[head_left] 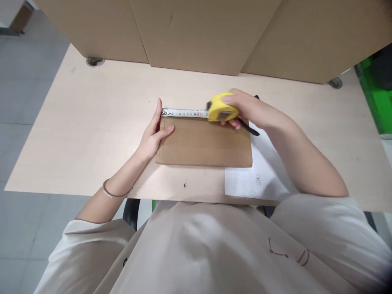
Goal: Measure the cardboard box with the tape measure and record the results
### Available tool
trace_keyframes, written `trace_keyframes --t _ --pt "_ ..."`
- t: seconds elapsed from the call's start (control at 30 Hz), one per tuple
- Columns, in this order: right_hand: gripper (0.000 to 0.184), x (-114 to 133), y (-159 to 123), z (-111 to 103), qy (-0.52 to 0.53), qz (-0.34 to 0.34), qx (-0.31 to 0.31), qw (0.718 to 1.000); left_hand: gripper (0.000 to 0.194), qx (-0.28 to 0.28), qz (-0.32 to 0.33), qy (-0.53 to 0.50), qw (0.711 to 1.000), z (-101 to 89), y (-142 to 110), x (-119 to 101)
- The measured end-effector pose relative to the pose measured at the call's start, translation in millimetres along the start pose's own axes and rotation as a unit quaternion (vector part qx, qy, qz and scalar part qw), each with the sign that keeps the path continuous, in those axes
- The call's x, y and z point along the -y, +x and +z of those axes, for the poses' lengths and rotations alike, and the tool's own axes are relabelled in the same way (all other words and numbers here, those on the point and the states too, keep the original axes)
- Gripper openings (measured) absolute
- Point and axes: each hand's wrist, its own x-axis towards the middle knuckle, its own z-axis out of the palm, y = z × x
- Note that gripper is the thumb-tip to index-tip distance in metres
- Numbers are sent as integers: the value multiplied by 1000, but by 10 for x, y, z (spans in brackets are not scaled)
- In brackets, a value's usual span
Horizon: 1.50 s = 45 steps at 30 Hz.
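Note:
A brown cardboard box [205,145] lies flat on the table. My left hand [150,136] grips its left end, thumb on the top face and fingers along the side. My right hand [245,104] is wrapped round a yellow tape measure [221,107] above the box's far edge. Between the hands, the pulled-out tape blade [185,113] runs along that far edge, its tip by my left fingers. A black strap [249,127] hangs below my right hand. Some of my right fingers are hidden behind the tape measure.
Under the box's right end lies a white printed sheet [240,183], partly covered by my right arm. Tall cardboard panels [196,36] stand along the back of the pale wooden table [76,134]. Round cable holes [95,62] sit at the table's rear.

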Motion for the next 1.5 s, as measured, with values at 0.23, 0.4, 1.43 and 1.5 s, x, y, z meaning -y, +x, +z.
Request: trace_keyframes --t 0.23,0.4,1.43,1.5 --pt "39 -537 -458 -888 -15 -15 -103 994 116 19 -31 31 999 -65 -37 -77" --pt "32 -654 -416 -878 8 -14 -132 991 124 27 -42 48 998 -97 -43 -89" --pt "41 -668 -310 -842 22 -15 -143 989 118 34 -35 35 998 -94 -74 -105" --pt "42 -664 -334 -839 16 -25 -135 990 117 34 -35 30 998 -82 -75 -118"
